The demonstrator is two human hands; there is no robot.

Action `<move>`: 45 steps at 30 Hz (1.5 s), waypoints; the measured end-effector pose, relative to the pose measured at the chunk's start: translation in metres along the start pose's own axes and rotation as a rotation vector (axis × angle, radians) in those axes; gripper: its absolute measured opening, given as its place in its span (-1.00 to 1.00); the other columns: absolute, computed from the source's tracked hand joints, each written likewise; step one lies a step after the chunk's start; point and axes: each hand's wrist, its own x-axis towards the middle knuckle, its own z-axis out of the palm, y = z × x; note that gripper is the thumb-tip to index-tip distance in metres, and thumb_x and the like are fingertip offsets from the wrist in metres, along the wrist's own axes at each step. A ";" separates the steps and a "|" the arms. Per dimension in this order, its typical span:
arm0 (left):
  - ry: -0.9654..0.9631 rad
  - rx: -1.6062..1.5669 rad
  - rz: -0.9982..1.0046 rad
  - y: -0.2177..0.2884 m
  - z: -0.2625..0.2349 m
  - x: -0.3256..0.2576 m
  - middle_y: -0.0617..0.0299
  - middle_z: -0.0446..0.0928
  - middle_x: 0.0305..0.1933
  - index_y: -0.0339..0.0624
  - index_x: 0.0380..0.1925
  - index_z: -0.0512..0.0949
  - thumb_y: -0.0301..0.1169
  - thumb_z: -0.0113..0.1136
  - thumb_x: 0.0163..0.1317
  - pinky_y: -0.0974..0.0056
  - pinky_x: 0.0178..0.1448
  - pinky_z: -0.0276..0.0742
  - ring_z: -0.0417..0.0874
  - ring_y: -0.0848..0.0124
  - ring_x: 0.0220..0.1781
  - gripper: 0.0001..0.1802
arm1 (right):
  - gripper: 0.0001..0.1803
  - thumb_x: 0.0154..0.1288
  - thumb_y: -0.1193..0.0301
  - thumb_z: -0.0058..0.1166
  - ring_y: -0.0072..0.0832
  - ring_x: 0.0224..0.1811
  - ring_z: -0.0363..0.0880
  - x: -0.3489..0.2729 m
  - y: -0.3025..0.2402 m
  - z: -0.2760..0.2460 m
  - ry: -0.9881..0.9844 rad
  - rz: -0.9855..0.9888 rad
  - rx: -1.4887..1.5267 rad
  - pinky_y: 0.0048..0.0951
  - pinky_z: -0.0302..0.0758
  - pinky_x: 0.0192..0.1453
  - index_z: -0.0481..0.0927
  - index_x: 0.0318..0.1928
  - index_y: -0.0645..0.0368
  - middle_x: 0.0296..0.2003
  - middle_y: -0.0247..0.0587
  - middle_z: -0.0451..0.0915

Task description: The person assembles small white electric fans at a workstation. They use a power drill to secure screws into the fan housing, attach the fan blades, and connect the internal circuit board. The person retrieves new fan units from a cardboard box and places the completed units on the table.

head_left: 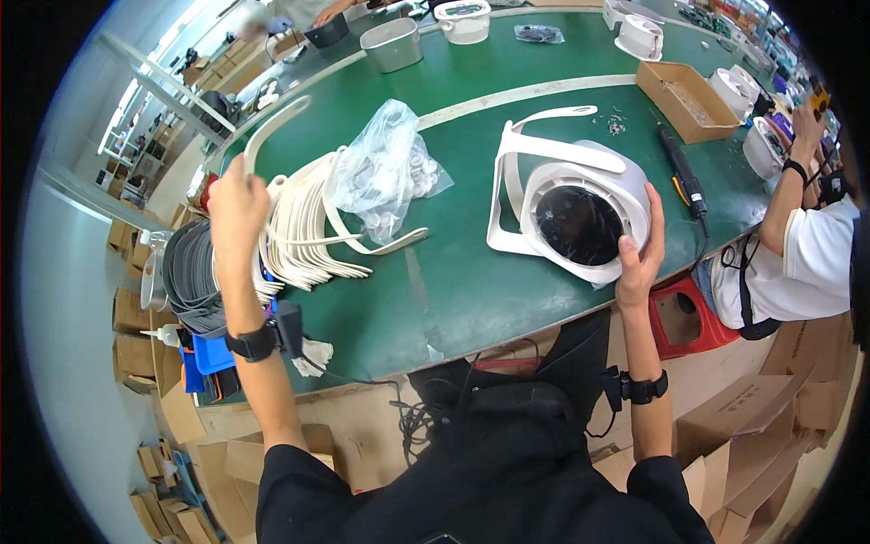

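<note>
My left hand (237, 207) is closed around one end of a curved off-white plastic strip (269, 127), whose other end points up and away over the table. Beneath and beside that hand lies a fanned stack of similar off-white strips (304, 218). At the right, my right hand (641, 258) grips the edge of a white plastic housing (530, 243), thumb on the rim and fingers behind it. A round glossy black face (580, 225) is set in the housing. White curved bands (507, 181) stick out from its left side. The housing rests on the green table.
A clear bag of small parts (385, 168) lies mid-table. Dark grey strips (192, 276) are stacked at the left edge. An electric screwdriver (680, 168), a cardboard tray (693, 104) and loose screws (616, 124) lie beyond the housing. A co-worker (807, 245) works at the right.
</note>
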 end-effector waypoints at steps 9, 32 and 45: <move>-0.763 -0.860 -0.237 -0.026 0.104 -0.034 0.09 0.74 -0.22 -0.49 0.08 0.56 -0.49 0.11 0.38 0.29 -0.11 0.69 0.79 0.39 -0.24 -0.66 | -0.09 0.25 0.24 0.18 -0.15 0.52 0.28 0.000 0.000 0.003 0.000 -0.002 0.021 -0.21 0.09 0.62 0.20 0.54 0.39 0.46 0.15 0.29; -0.368 -0.489 0.499 0.147 0.008 -0.070 -0.15 0.47 0.29 -0.20 0.20 0.56 -0.38 0.43 0.20 0.14 0.03 0.67 0.65 0.01 0.11 -0.46 | -0.26 0.42 0.24 0.15 -0.34 0.29 0.47 0.004 -0.018 0.011 0.084 0.177 0.117 -0.30 0.40 0.39 0.23 0.49 0.28 0.27 0.01 0.47; -0.150 -0.737 0.726 0.202 0.069 -0.075 -0.12 0.29 0.53 0.18 0.27 0.60 -0.24 0.72 -0.29 -0.08 0.31 0.56 0.47 -0.18 0.41 -0.07 | -0.18 0.51 -0.22 -0.10 -0.03 0.27 0.53 0.015 -0.078 -0.030 -0.339 0.882 -0.132 0.04 0.61 0.15 0.33 0.46 0.18 0.32 0.18 0.40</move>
